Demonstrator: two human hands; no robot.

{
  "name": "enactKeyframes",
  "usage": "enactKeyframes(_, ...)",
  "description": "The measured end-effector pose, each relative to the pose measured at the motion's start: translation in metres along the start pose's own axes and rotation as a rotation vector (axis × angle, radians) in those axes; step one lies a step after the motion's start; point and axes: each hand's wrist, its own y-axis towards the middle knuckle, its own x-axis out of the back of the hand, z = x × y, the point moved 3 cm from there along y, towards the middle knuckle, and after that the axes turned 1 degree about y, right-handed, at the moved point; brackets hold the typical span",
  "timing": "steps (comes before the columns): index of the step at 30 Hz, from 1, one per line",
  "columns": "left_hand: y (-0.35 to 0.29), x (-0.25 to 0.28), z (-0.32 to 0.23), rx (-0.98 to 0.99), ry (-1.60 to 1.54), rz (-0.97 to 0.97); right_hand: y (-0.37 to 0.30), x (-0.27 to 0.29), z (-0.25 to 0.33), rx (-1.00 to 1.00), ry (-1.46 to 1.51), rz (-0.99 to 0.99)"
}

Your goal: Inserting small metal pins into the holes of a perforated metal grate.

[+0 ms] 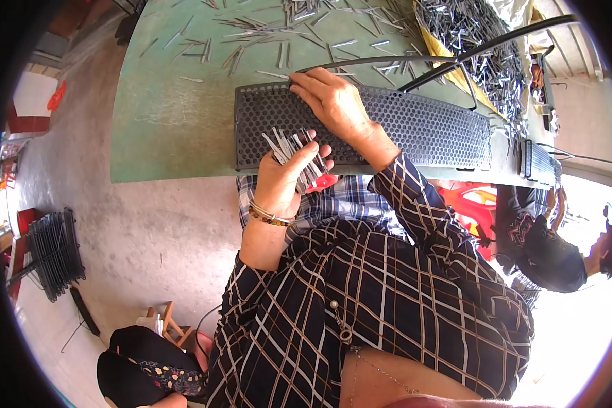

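My left hand (279, 181) is closed around a bunch of thin metal strips (291, 155), which fan out between thumb and fingers just over the near edge of a black perforated rack (421, 126). The rack lies lengthwise along the near side of the green table, its face full of small round holes. My right hand (341, 109) reaches over the rack's left part. Its fingers are bent together at the far left edge, touching the rack there. Whatever lies between those fingertips is too small or hidden to make out.
Loose metal strips (251, 30) lie scattered across the green table (163, 122). A large heap of strips (479, 44) rests on yellow sheeting at the far right. A black bar (510, 37) slants over the rack. Another person (544, 251) works at right; a second (146, 367) is lower left.
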Motion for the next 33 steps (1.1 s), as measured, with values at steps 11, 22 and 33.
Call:
enactKeyframes(11,-0.002,0.001,0.008,-0.004,-0.049,0.017,-0.009,-0.003,-0.004,-0.114,0.004,0.040)
enactKeyframes(22,0.000,0.000,0.013,-0.151,0.024,0.031,-0.027,0.034,0.025,-0.579,0.763,0.528)
enactKeyframes(33,0.002,-0.016,0.015,-0.092,-0.003,-0.032,-0.013,0.053,0.000,-0.684,0.812,0.206)
